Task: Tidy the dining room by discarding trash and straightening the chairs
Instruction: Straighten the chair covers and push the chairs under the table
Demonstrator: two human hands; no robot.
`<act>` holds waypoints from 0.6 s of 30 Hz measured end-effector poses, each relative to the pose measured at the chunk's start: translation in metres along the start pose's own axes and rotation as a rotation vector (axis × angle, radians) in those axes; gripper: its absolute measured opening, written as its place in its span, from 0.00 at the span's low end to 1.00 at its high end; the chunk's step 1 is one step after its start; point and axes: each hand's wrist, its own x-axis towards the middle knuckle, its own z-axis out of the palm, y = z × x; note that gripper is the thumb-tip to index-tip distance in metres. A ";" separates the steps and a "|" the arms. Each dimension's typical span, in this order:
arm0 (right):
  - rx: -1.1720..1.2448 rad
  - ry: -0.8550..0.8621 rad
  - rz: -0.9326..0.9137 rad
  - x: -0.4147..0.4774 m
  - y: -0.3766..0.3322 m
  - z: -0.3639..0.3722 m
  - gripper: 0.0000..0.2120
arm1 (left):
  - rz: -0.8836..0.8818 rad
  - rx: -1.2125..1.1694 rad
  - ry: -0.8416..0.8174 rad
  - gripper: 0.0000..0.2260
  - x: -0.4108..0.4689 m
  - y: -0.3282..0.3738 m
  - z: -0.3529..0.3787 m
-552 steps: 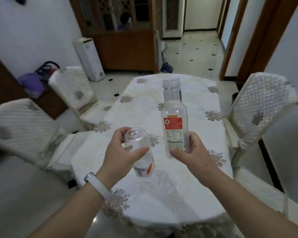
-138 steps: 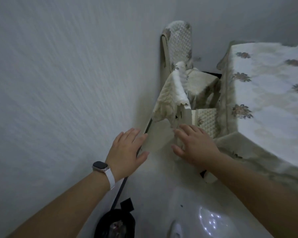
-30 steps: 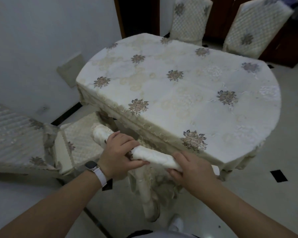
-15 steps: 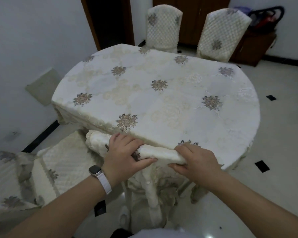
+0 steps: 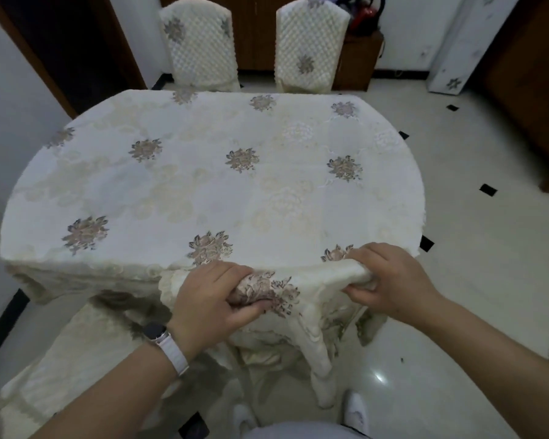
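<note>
Gripping the cloth-covered chair back (image 5: 314,280) right at the near edge of the table (image 5: 203,191), with left hand (image 5: 210,299) and right hand (image 5: 390,280) both curling tightly round its top rail. Facing two chairs (image 5: 200,49) standing at the table's far edge. Noting open tiled floor (image 5: 476,280) right of the table, a wall (image 5: 0,122) hugging its left side, another covered seat (image 5: 76,359) sitting near-left.

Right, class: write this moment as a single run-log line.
phase: straightening | left hand: grips chair back | right hand: grips chair back | chair back: at table near edge
</note>
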 end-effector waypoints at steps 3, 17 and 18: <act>0.025 -0.004 0.026 -0.004 0.001 0.001 0.21 | 0.032 -0.024 -0.011 0.21 -0.006 -0.009 -0.002; 0.004 0.013 0.040 -0.014 -0.016 0.008 0.19 | 0.133 -0.027 -0.010 0.20 -0.017 -0.038 0.002; 0.000 0.016 0.034 -0.014 -0.020 0.010 0.18 | 0.145 -0.024 -0.015 0.20 -0.017 -0.042 0.001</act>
